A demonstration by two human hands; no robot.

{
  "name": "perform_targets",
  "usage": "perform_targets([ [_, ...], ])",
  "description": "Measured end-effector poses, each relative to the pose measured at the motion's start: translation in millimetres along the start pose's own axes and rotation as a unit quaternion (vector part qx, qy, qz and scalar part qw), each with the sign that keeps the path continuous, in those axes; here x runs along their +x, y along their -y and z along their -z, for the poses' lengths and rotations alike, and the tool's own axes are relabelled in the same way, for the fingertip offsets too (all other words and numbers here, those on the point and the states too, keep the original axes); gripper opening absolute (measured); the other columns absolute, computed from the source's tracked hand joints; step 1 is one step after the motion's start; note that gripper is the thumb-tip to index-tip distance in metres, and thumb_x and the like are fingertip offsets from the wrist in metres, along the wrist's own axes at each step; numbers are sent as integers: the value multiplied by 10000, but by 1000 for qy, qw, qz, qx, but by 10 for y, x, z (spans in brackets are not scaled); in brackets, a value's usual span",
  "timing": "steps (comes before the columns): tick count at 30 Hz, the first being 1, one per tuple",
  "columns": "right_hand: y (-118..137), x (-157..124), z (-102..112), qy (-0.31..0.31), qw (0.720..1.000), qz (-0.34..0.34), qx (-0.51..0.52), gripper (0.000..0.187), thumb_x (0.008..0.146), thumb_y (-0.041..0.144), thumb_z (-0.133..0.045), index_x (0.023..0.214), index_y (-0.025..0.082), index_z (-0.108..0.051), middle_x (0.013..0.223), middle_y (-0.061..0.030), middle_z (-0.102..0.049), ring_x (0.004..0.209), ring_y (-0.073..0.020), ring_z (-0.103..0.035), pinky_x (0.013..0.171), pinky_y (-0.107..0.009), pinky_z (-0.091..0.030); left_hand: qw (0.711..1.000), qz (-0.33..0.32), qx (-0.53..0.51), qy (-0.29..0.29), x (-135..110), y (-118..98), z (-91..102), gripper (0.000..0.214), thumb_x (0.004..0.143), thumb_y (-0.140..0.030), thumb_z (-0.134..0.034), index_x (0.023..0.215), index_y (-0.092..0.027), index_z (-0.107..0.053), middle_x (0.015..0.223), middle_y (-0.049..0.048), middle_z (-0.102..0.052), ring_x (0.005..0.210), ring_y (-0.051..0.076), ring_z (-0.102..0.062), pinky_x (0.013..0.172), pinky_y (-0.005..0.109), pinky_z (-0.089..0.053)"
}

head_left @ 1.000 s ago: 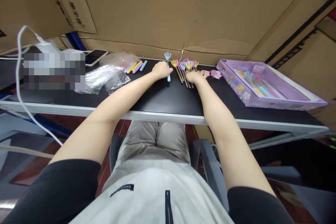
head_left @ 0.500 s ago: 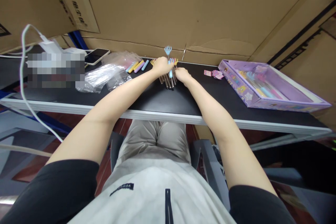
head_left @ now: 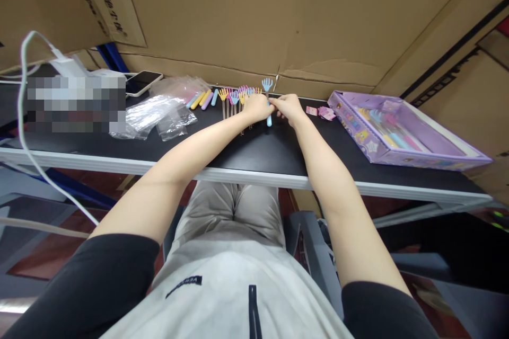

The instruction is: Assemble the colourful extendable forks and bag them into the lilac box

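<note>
A light-blue back scratcher (head_left: 269,121) with a hand-shaped head stands between my two hands, head pointing away from me. My left hand (head_left: 257,108) is closed around its middle. The fingertips of my right hand (head_left: 289,108) pinch together at the same spot, against the scratcher's shaft. Under and beside my left hand lie several more back scratchers (head_left: 224,96) with yellow, blue and pink heads and bare metal shafts; my hand and wrist partly hide them. Loose coloured handle sleeves (head_left: 205,100) in blue, yellow and purple lie to the left.
Clear plastic bags (head_left: 143,116) lie on the black table (head_left: 238,156) at left, near a phone (head_left: 143,82) and a white cable (head_left: 24,92). A purple display box (head_left: 421,159) holding several scratchers stands at right, beside small pink cards (head_left: 326,112). Cardboard (head_left: 222,16) walls the back.
My hands and the blue scratcher have moved slightly right, away from the bunch. The bunched scratchers now lie more spread out and visible. My right hand has risen to the blue scratcher's shaft.
</note>
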State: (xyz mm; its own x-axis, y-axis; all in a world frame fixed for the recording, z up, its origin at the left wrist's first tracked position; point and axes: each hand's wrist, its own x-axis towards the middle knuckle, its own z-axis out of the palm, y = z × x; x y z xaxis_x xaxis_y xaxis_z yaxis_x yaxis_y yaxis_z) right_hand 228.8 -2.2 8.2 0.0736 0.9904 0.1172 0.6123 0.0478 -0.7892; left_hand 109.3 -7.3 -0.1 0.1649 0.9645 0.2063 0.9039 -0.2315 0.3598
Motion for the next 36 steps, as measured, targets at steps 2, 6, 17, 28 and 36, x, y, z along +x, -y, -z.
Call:
perform_targets([
  [2, -29, 33, -22, -3, 1000, -18, -15, 247, 926, 254, -696, 702, 151, -681, 570, -41, -585, 652, -185, -645, 647, -276, -555, 1000, -7, 15, -12, -23, -40, -17, 469, 1008, -356, -482, 1238, -71, -775, 1388, 221, -712, 1408, 382, -571, 1240, 497, -334],
  [6, -98, 118, -63, 1, 999, -46, -1, 185, 876, 234, -724, 719, 139, -694, 558, -40, -581, 607, -168, -616, 606, -267, -547, 999, -29, 33, -5, -50, -81, -47, 449, 1000, -330, -486, 1206, -67, -786, 1362, 221, -727, 1378, 372, -591, 1226, 501, -357],
  [17, -233, 209, -1, -79, 992, -42, -90, 321, 869, 216, -695, 1137, 51, -759, 900, -167, -785, 870, -274, -741, 775, -396, -626, 989, -35, 74, 121, -27, 476, 22, 601, 1080, -480, -293, 1617, -330, -516, 1795, 25, -311, 1677, 393, -164, 1294, 763, -9],
  [28, -270, 215, 21, -58, 993, -38, -99, 338, 862, 187, -685, 1155, 42, -772, 913, -185, -790, 893, -296, -748, 817, -418, -631, 986, -17, 95, 139, -63, 857, 197, 645, 1056, -502, -296, 1665, -356, -446, 1811, 5, -260, 1680, 415, -127, 1285, 757, -141],
  [36, -313, 226, 58, -36, 992, -59, -110, 288, 886, 197, -645, 1035, 11, -807, 915, -205, -792, 767, -259, -749, 777, -397, -646, 983, -12, 109, 148, -82, 993, 263, 672, 1052, -505, -273, 1682, -321, -415, 1817, 0, -237, 1689, 394, -105, 1286, 753, -153],
])
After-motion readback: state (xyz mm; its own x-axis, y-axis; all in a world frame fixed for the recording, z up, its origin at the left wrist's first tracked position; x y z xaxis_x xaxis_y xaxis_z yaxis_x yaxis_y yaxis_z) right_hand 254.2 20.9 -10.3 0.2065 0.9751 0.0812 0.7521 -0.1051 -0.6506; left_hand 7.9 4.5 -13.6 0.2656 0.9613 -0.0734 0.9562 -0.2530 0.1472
